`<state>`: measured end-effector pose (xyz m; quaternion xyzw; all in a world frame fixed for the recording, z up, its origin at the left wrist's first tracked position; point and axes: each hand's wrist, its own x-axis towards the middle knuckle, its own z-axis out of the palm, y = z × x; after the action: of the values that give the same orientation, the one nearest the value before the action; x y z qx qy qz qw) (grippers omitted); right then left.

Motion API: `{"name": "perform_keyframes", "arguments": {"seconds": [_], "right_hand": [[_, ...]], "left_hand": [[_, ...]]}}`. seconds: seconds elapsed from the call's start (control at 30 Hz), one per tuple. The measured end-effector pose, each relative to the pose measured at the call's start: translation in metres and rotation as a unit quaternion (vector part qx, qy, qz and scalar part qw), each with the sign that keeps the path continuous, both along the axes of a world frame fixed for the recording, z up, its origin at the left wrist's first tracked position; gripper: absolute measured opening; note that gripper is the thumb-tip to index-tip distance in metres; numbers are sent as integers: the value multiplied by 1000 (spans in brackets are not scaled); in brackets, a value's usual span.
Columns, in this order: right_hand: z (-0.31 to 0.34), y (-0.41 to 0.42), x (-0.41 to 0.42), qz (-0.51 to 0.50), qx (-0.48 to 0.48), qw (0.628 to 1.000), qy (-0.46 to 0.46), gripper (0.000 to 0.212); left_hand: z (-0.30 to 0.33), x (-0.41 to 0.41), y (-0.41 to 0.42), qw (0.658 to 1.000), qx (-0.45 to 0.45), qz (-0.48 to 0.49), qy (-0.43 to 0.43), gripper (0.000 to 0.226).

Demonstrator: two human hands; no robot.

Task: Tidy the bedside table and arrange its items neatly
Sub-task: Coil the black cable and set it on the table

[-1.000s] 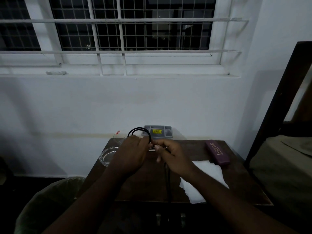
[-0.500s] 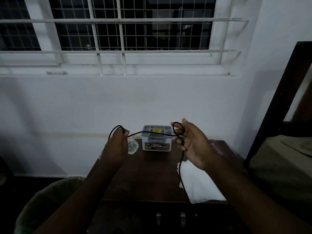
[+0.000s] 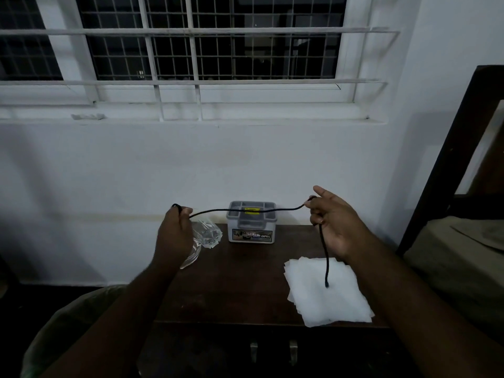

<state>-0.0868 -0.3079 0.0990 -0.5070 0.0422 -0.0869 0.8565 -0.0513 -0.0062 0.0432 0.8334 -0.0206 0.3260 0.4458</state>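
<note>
Cord (image 3: 246,210) is now being stretched out nearly straight above the bedside table (image 3: 240,290), running between both raised hands. Half a second back it was sagging between them with small loops at each fist, and a second back it was bunched in a coil with the hands almost touching low over the tabletop; the hands are spreading wider and the kinks are being pulled out. That looks like straightening before a neat rewind, so the cord is not yet put away.

Fingers of the left hand (image 3: 174,236), at about 9 o'clock from the grey box (image 3: 252,226), are curling round one end of the cord, a short tip poking out above the fist. Fingers of the right hand (image 3: 334,225), at about 3 o'clock, are pinching the cord near the thumb with the forefinger pointing up, while the free end is dangling down over the white paper napkins (image 3: 327,293) at 5 o'clock of the tabletop; whether the tip is touching them is hard to tell in this dim light.

The box is sitting at 12 o'clock against the wall, and a clear glass dish (image 3: 195,253) with crumpled plastic wrap (image 3: 210,234) is lying at 10 o'clock, partly behind the left wrist.
</note>
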Motion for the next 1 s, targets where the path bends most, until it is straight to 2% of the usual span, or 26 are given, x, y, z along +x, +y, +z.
{"name": "perform_keyframes", "arguments": {"seconds": [0.1, 0.2, 0.3, 0.37, 0.43, 0.5, 0.53, 0.63, 0.7, 0.77, 0.87, 0.9, 0.93, 1.0], "right_hand": [[-2, -13, 0, -36, -133, 990, 17, 50], [-5, -18, -2, -64, -262, 963, -17, 37], [-6, -19, 0, -163, -362, 915, -73, 18], [-6, -26, 5, -236, -411, 875, -102, 10], [-7, -38, 8, -289, -463, 828, -130, 9], [-10, -53, 10, -323, -497, 794, -139, 9], [-11, -60, 12, -329, -495, 792, -136, 9], [-13, -75, 16, -324, -447, 825, -125, 11], [-16, -79, 18, -319, -434, 834, -121, 12], [-20, -80, 19, -311, -427, 842, -115, 13], [-30, -75, 19, -276, -418, 860, -93, 16], [-35, -71, 19, -246, -417, 872, -78, 17], [-39, -67, 18, -208, -419, 882, -58, 18], [-44, -56, 12, -126, -454, 882, -23, 16]], "left_hand": [[1, 4, 13, 999, -26, 46, -3, 26], [-2, 7, 21, 998, -37, 57, 4, 27], [-2, 8, 23, 996, -69, 45, 25, 26], [6, 3, 21, 993, -90, -6, 77, 26], [14, -6, 15, 968, -143, -133, 157, 30], [20, -19, 11, 886, -263, -288, 249, 33], [22, -24, 11, 844, -294, -346, 286, 33], [31, -35, 11, 767, -275, -462, 351, 35], [40, -40, 8, 703, -282, -525, 389, 39], [45, -41, 5, 614, -306, -592, 423, 37], [52, -44, -5, 451, -375, -702, 404, 36], [55, -44, -10, 424, -407, -718, 373, 37], [58, -43, -14, 420, -442, -721, 329, 37], [64, -39, -21, 440, -528, -690, 227, 38]]}}
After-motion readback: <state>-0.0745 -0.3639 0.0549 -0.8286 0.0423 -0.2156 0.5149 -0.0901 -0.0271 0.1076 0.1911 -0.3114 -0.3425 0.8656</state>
